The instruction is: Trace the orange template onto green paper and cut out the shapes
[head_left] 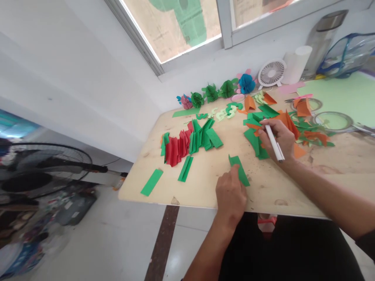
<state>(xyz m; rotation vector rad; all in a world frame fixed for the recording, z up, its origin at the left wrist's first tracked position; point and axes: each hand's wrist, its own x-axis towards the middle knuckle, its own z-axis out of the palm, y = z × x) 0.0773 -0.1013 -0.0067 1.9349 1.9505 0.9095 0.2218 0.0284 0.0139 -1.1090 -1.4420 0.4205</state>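
My left hand point(231, 193) is at the table's near edge, its fingers curled and a fingertip pressing on a creased green paper strip point(240, 171). In my right hand point(281, 136) a white pen point(273, 141) slants back toward the wrist. The fingertips of that hand reach into a heap of folded green paper pieces point(254, 142) and orange paper pieces point(288, 123); whether they also pinch a piece is not clear. Left of centre stand accordion-folded red papers point(177, 148) and green papers point(200, 136). Closer to me lie a flat green strip point(151, 182) and a folded green strip point(185, 169).
Finished paper figures point(211, 93) line the wall, with pale green cut-outs point(225, 113) before them. A small white fan point(272, 73), a steel bottle point(325, 43) and a tape roll point(334, 121) are at the right. A black floor fan point(43, 171) stands left of the table.
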